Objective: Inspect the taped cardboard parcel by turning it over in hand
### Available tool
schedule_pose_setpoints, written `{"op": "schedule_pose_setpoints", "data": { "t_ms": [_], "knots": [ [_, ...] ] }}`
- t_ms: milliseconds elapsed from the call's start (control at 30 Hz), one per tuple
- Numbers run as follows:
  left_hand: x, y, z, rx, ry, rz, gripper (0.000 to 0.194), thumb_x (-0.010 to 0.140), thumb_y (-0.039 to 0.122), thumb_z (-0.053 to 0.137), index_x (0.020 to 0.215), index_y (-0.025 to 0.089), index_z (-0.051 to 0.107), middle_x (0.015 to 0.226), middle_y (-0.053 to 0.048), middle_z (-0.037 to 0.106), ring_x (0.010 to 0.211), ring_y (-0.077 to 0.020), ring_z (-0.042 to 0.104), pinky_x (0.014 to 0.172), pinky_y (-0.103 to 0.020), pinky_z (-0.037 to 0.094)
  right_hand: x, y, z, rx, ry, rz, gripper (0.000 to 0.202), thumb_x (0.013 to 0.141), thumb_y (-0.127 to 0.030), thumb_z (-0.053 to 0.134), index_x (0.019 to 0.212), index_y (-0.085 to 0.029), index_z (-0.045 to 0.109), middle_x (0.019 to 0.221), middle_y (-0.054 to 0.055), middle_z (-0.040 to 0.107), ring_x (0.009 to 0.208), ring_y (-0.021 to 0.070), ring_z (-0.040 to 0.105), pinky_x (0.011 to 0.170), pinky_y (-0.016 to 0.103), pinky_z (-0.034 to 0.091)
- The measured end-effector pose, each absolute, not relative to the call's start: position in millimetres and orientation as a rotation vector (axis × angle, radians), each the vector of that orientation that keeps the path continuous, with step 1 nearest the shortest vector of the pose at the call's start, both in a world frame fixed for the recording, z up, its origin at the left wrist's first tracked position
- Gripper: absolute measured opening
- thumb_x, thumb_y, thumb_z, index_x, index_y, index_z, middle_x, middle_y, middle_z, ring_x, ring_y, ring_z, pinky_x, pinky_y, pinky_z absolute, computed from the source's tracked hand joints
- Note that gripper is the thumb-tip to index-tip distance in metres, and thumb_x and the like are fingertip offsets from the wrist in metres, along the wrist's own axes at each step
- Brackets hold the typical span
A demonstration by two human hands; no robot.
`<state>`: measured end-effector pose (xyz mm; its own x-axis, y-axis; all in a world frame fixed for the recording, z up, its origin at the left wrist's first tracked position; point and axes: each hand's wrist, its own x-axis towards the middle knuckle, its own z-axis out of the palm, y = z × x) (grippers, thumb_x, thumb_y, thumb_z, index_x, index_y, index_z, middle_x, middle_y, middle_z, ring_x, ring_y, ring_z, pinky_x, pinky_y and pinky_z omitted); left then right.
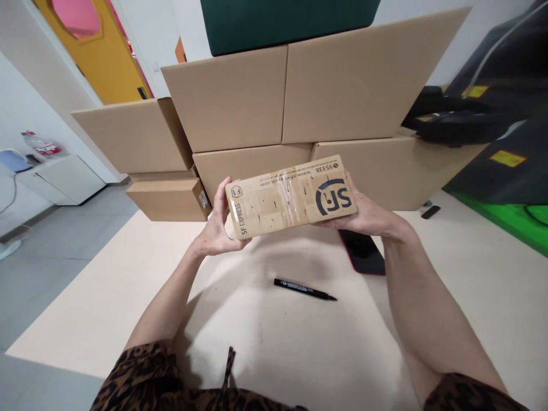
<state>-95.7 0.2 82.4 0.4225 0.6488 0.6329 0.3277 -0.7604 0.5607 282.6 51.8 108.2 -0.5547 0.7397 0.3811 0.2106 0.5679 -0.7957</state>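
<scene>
1. Several plain cardboard cartons (265, 103) are stacked in a wall at the far edge of the pale table (299, 354), with a dark green case (282, 20) sitting on top of them.
2. On the right end of that carton wall, a black device (454, 123) rests on a lower box.
3. I hold a small flat SF Express parcel (291, 197) in the air just in front of the cartons and above the table, its printed top face turned up toward me and strips of clear tape across it.
4. My left hand (220, 220) grips the parcel's left end, thumb on the near side and fingers curled behind.
5. My right hand (363, 211) clasps its right end from beneath, palm under the box by the large logo.
6. Below the parcel's right end, a dark phone with a red rim (363, 254) lies flat on the table.
7. Nearer to me than the parcel, a black marker pen (305, 289) lies on the table, capped.
</scene>
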Motion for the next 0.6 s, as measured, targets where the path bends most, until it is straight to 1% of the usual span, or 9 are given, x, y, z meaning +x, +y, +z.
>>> {"op": "schedule_pose_setpoints", "data": {
  "t_ms": [67,100,233,300,400,433,500,533,600],
  "knots": [
    [-96,0,81,2.385,0.855,1.285,0.143,0.076,0.051,0.097,0.179,0.039,0.000,0.180,-0.019,0.031,0.168,-0.0441,0.037,0.136,-0.067,0.037,283,54,108,-0.803,-2.061,0.968,0.146,0.071,-0.058,0.101,0.181,-0.042,0.008,0.163,0.013,0.063,0.146,0.0471,0.067,0.124,0.071,0.055],
    [-96,0,81,2.400,0.865,1.297,0.143,0.074,0.050,0.099,0.179,0.039,0.002,0.182,-0.019,0.029,0.169,-0.0448,0.035,0.137,-0.068,0.035,284,56,107,-0.813,-2.064,0.953,0.146,0.072,-0.057,0.101,0.182,-0.041,0.006,0.167,0.014,0.058,0.150,0.0468,0.064,0.126,0.071,0.053],
    [-95,0,81,2.413,0.948,1.310,0.143,0.065,0.041,0.102,0.179,0.037,0.016,0.182,-0.018,0.028,0.172,-0.0483,0.026,0.139,-0.070,0.029,291,68,96,-0.805,-2.118,0.765,0.139,0.077,-0.062,0.096,0.182,-0.036,0.009,0.180,0.018,0.041,0.162,0.0486,0.049,0.130,0.076,0.043],
    [-95,-1,82,2.388,0.981,1.326,0.141,0.062,0.038,0.102,0.178,0.034,0.023,0.181,-0.018,0.032,0.172,-0.0490,0.025,0.140,-0.070,0.026,293,73,91,-0.816,-2.150,0.619,0.138,0.079,-0.063,0.095,0.183,-0.036,0.009,0.186,0.018,0.031,0.169,0.0504,0.038,0.133,0.078,0.037],
    [-92,-4,84,2.354,0.997,1.354,0.134,0.059,0.033,0.101,0.175,0.031,0.033,0.179,-0.018,0.037,0.169,-0.0491,0.030,0.142,-0.069,0.024,287,72,88,-0.836,-2.218,0.309,0.135,0.080,-0.061,0.095,0.183,-0.037,0.010,0.191,0.015,0.017,0.176,0.0525,0.016,0.138,0.081,0.020],
    [-90,-5,84,2.379,0.991,1.347,0.132,0.060,0.032,0.100,0.175,0.030,0.035,0.179,-0.017,0.038,0.169,-0.0494,0.031,0.142,-0.069,0.024,282,68,88,-0.827,-2.254,0.221,0.134,0.080,-0.061,0.095,0.183,-0.038,0.011,0.192,0.014,0.015,0.177,0.0527,0.011,0.138,0.082,0.014],
    [-86,-7,85,2.477,0.965,1.285,0.129,0.063,0.032,0.097,0.176,0.031,0.034,0.178,-0.018,0.039,0.167,-0.0498,0.032,0.141,-0.069,0.025,267,58,88,-0.775,-2.350,0.124,0.132,0.082,-0.060,0.093,0.183,-0.041,0.008,0.193,0.013,0.017,0.177,0.0524,0.010,0.138,0.083,0.011],
    [-84,-9,86,2.534,0.946,1.240,0.129,0.065,0.033,0.095,0.177,0.031,0.032,0.178,-0.018,0.039,0.166,-0.0500,0.033,0.141,-0.069,0.026,259,52,88,-0.739,-2.404,0.108,0.132,0.084,-0.058,0.092,0.182,-0.043,0.005,0.192,0.012,0.019,0.177,0.0515,0.012,0.138,0.083,0.012],
    [-79,-12,86,2.624,0.921,1.166,0.128,0.068,0.036,0.094,0.178,0.033,0.028,0.177,-0.018,0.040,0.164,-0.0500,0.036,0.139,-0.069,0.028,242,40,86,-0.667,-2.491,0.093,0.132,0.087,-0.046,0.089,0.182,-0.044,-0.003,0.191,0.012,0.023,0.177,0.0488,0.017,0.138,0.081,0.016]
  ]
}}
